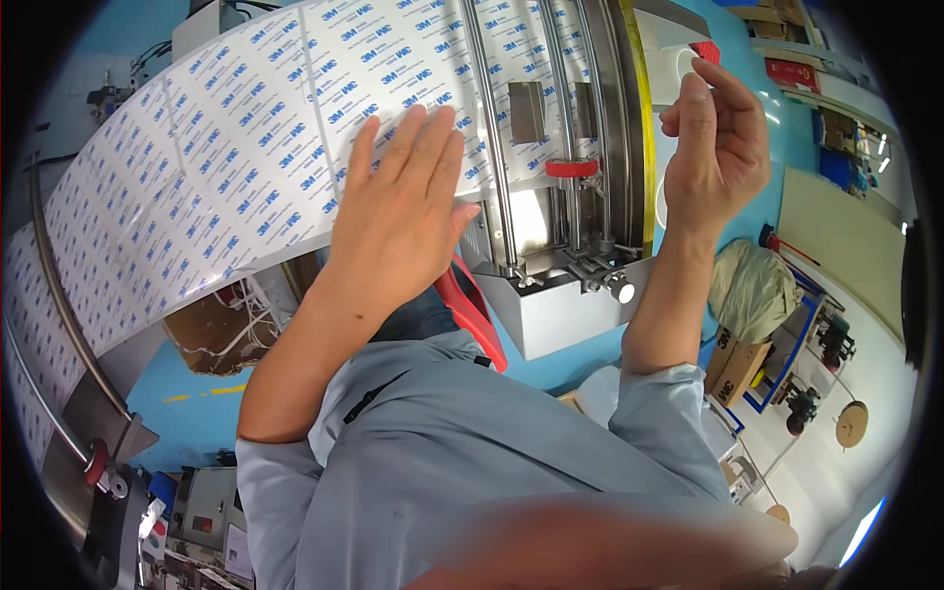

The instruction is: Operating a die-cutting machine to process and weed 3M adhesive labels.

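My left hand (401, 202) lies flat, fingers spread, on a wide white sheet (246, 128) printed all over in blue. The sheet runs from the far left across to a machine frame with steel rollers (489, 128). A red ring (571, 168) sits on one of the rods, to the right of my left hand. My right hand (718, 143) is raised beyond the frame's yellow edge strip (639, 128). Its fingers curl in and the index tip comes close to the thumb tip. Whatever may be between them is too small to make out.
A white metal housing (560, 320) with a knob stands below the rollers. Beside it is a red curved part (472, 315). At lower left are a cardboard box with white cables (231, 329) and a steel guide bar (69, 295). A bagged bundle (752, 293) and cartons are at right.
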The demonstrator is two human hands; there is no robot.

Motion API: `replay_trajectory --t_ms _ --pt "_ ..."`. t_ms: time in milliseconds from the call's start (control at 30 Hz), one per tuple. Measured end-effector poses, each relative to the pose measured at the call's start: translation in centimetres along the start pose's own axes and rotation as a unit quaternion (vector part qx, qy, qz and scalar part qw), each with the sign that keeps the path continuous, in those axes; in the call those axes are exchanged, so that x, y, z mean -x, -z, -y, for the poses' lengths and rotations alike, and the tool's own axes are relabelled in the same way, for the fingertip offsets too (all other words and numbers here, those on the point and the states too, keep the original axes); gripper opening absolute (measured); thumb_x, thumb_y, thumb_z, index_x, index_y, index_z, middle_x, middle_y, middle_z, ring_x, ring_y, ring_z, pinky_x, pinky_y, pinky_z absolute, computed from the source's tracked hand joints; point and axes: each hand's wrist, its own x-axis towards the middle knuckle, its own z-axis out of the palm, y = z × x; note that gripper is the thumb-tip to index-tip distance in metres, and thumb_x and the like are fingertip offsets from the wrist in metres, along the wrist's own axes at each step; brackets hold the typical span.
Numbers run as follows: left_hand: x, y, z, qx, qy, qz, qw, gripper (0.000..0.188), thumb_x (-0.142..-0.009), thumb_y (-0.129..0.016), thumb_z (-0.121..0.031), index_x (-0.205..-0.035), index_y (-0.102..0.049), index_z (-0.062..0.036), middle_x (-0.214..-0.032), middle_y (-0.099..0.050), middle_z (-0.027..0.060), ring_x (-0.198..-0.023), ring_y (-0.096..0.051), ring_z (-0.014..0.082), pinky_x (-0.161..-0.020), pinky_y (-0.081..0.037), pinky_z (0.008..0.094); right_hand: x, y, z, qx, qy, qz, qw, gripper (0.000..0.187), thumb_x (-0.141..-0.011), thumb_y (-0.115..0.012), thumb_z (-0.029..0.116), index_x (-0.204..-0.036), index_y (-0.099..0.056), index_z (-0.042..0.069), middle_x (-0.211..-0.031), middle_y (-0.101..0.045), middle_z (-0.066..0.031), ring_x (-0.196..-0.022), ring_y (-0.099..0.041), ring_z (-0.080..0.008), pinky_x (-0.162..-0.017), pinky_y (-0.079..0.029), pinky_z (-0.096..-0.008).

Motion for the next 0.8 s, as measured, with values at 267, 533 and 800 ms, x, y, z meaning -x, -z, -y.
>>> replay_trajectory --t_ms 267,533,800 --pt "-0.1 0.3 0.2 -0.01 -0.029 -0.049 0.998 0.044 -0.081 -0.064 -0.022 -0.12 -0.054 -0.0026 -0.129 -0.051 0.0135 -0.125 -0.042 0.0309 -0.105 -0.029 0.0471 0.2 0.2 -0.5 0.03 -0.001 0.023 0.999 0.012 -0.086 -0.064 0.012 -0.096 -0.065 0.005 -0.066 -0.062 -0.0001 -0.059 -0.059 -0.0053 -0.053 -0.044 -0.0183" --pt "6.8 -3.2 -0.8 0.237 -0.07 -0.019 0.969 0.017 -0.079 -0.063 -0.01 -0.095 -0.064 -0.0038 -0.091 -0.062 0.0129 -0.083 -0.061 0.0293 -0.069 -0.049 0.0375 0.1 0.1 0.0 0.031 0.007 0.018 0.999 0.011 -0.085 -0.065 0.01 -0.095 -0.065 0.003 -0.064 -0.062 0.0003 -0.058 -0.057 -0.0035 -0.051 -0.043 -0.0183" --pt "1.8 -10.4 3.6 0.092 -0.017 -0.152 0.984 0.034 -0.088 -0.05 -0.019 -0.12 -0.057 -0.0075 -0.122 -0.054 0.0191 -0.109 -0.052 0.0383 -0.094 -0.039 0.0473 0.1 -0.2 -0.2 0.045 0.027 0.026 0.998 0.01 -0.084 -0.065 0.009 -0.093 -0.066 0.005 -0.06 -0.059 0.0003 -0.053 -0.051 -0.003 -0.05 -0.041 -0.019"
